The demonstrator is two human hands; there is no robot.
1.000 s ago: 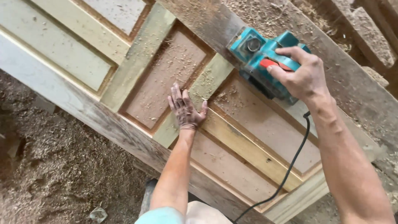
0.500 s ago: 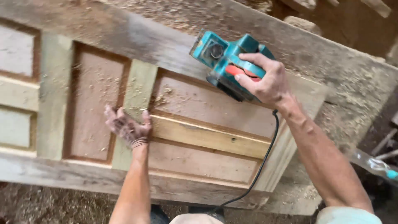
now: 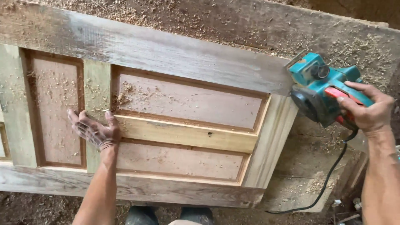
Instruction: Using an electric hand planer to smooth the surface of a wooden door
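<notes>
Head view, looking down on a panelled door (image 3: 183,137) lying flat, long axis running left to right across the frame. Its far stile, grey and weathered, slopes slightly down toward the right; the near stile runs along the lower edge. The right end rail is pale, fresh wood, angled a little from vertical.

Planer (image 3: 323,89): teal body, red trigger grip, dark round motor housing on the near side. It sits at the door's right end, at the corner where the far stile meets the pale end rail. Long axis lies roughly left-right, tilted, nose toward upper left onto the stile, rear handle toward lower right. Whether the sole rests flat on the wood cannot be told. Black cord (image 3: 329,179) drops from the rear and loops down toward the floor.

Right hand (image 3: 368,110): fingers wrapped closed around the red grip, thumb side toward the camera.

Left hand (image 3: 96,131): palm down, fingers spread wide, flat on the door, dusty. It lies across the pale upright mullion between the left panel and the two right panels, thumb just touching the middle rail. Well apart from the planer.

Shavings (image 3: 125,93) scattered over the panels, thickest in the upper-left corner of the upper right panel. Sawdust (image 3: 166,16) covers the ground beyond the door. Two shoes (image 3: 166,214) show below the near stile.
</notes>
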